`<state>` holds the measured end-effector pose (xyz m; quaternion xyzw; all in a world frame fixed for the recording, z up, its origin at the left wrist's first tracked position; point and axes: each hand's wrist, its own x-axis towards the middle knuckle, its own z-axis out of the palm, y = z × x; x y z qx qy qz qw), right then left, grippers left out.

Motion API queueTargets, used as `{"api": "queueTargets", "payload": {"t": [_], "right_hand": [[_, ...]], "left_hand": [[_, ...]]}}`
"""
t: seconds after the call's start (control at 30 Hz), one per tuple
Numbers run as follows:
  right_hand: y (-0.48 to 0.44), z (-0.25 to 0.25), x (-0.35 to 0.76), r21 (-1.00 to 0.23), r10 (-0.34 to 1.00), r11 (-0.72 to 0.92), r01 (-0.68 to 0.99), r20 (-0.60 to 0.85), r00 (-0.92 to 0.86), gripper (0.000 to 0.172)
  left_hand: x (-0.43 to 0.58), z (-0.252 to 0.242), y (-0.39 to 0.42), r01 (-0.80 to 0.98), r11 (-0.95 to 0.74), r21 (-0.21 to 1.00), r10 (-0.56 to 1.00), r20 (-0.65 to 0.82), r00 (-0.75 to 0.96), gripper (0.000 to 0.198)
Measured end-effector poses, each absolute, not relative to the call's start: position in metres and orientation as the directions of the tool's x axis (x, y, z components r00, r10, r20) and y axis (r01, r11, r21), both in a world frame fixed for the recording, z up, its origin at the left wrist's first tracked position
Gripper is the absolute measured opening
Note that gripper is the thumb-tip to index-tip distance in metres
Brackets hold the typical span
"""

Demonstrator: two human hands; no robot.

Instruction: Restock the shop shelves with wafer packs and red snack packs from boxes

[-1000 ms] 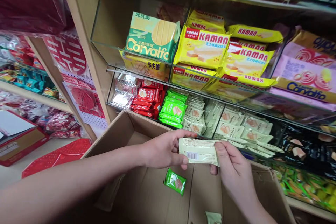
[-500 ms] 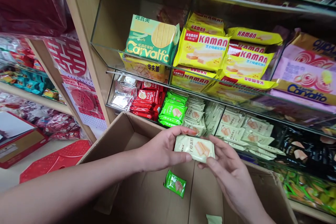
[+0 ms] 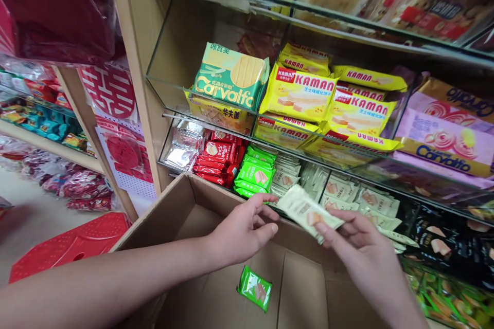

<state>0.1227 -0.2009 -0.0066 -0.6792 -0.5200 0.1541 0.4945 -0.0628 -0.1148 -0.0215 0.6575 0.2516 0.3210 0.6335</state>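
Note:
Between the thumb and fingers of my right hand (image 3: 358,241) is a pale cream wafer packet (image 3: 309,213), tilted down to the right. My left hand (image 3: 245,226) is just left of the packet, apart from it, with its fingers loosely curled and parted and nothing in them. Both hands are over an open cardboard box (image 3: 185,221). Inside the box, on its bottom, lies a green wafer packet (image 3: 254,288). Beyond the hands, a low glass bin holds green packets (image 3: 254,172), red packets (image 3: 218,157) and more cream packets (image 3: 341,187).
Above the bin, a glass-fronted shelf holds a green Carvalfo pack (image 3: 231,77), yellow Kaman packs (image 3: 299,92) and purple packs (image 3: 443,131). Black packets (image 3: 440,236) lie at the right. A red plastic stool (image 3: 73,244) stands left of the box.
My left hand has let go of the cream packet and moved slightly left. My right hand keeps the packet, now turned more steeply. The camera view has shifted a little.

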Motion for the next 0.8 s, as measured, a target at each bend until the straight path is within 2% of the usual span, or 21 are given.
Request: {"api": "queueTargets", "payload": {"t": [0.1, 0.17, 0.23, 0.4, 0.5, 0.57, 0.67, 0.8], "right_hand": [[-0.177, 0.01, 0.133, -0.487, 0.767, -0.099, 0.868, 0.518, 0.378, 0.03], [-0.152, 0.014, 0.134, -0.228, 0.817, -0.188, 0.955, 0.504, 0.281, 0.022], [-0.125, 0.012, 0.133, -0.083, 0.879, -0.229, 0.97, 0.41, 0.243, 0.019], [-0.075, -0.001, 0.129, -0.014, 0.927, -0.267, 0.964, 0.268, 0.261, 0.02], [-0.066, -0.004, 0.126, 0.037, 0.94, -0.273, 0.961, 0.222, 0.258, 0.026], [-0.064, -0.003, 0.126, 0.07, 0.949, -0.263, 0.962, 0.197, 0.245, 0.03], [-0.064, 0.001, 0.127, 0.097, 0.969, -0.211, 0.973, 0.152, 0.195, 0.031], [-0.064, 0.004, 0.128, 0.11, 0.98, -0.175, 0.979, 0.111, 0.162, 0.028]], "left_hand": [[-0.062, -0.026, -0.119, -0.034, -0.055, 0.998, 0.689, 0.062, 0.722, 0.032], [-0.063, -0.03, -0.122, -0.007, -0.027, 1.0, 0.647, 0.023, 0.762, 0.027], [-0.063, -0.034, -0.126, 0.018, -0.045, 0.999, 0.611, 0.013, 0.792, 0.027], [-0.064, -0.044, -0.133, 0.073, -0.145, 0.987, 0.558, 0.02, 0.83, 0.026], [-0.066, -0.046, -0.134, 0.148, -0.169, 0.974, 0.529, -0.037, 0.848, 0.026], [-0.068, -0.045, -0.133, 0.225, -0.251, 0.942, 0.494, -0.075, 0.866, 0.028], [-0.072, -0.045, -0.13, 0.274, -0.52, 0.809, 0.359, -0.084, 0.93, 0.024], [-0.071, -0.059, -0.128, 0.102, -0.802, 0.589, 0.096, -0.041, 0.995, 0.014]]}}
